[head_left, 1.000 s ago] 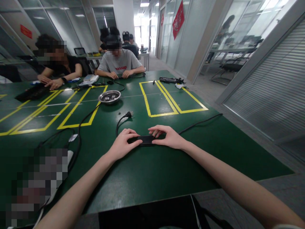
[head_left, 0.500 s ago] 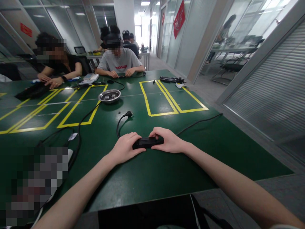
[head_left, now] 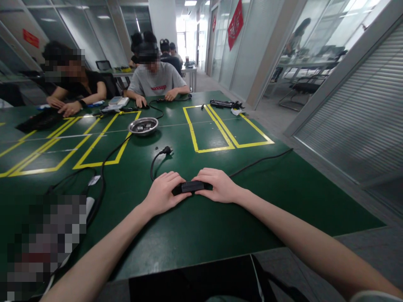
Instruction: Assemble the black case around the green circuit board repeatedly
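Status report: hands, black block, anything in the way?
Left hand, right hand gripping black block, one at each end. Plug beyond left hand, not in the way. Steel bowl farther off.

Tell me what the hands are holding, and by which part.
A black box: left hand at its left end, right hand at its right end.

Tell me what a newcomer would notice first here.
Probably the left hand and right hand, holding a black block between them over the green table. Next, the bright yellow tape outlines farther back, and the shiny metal bowl left of centre.
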`<state>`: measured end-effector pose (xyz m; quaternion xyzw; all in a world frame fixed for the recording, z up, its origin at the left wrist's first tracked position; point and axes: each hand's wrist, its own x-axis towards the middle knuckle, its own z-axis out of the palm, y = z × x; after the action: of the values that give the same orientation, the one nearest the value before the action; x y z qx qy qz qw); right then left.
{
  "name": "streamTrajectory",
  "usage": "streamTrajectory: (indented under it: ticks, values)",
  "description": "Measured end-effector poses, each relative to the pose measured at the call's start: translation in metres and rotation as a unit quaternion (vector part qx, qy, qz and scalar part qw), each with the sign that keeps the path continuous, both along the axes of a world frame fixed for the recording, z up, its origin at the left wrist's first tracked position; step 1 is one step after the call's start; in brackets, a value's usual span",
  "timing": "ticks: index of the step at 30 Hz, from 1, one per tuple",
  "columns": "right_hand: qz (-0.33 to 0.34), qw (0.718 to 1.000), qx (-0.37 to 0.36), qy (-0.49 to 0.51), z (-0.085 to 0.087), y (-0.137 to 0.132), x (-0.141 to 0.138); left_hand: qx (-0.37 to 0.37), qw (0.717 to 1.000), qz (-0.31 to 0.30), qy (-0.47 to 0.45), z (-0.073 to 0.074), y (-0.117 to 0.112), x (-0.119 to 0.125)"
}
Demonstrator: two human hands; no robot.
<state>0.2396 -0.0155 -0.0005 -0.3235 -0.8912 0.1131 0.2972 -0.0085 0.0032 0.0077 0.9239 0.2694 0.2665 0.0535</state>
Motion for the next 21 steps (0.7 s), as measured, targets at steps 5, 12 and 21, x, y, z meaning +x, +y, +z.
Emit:
streamTrajectory:
  ticks: [5, 12, 21]
  values:
    - [-0.013, 0.999, 0.033, 0.014, -0.0006, 0.0, -0.0004, 0.026, 1.0, 0.007, -0.011, 0.0011, 0.0002, 0.0]
    - [-0.013, 0.998, 0.041, 0.038, -0.0023, 0.0005, -0.0006, 0.065, 0.997, 0.019, -0.026, -0.0041, 0.0015, -0.0012]
    - [-0.008, 0.995, 0.042, 0.093, 0.0001, 0.0017, 0.0082, 0.127, 0.991, 0.04, -0.003, 0.0047, 0.0005, -0.0044]
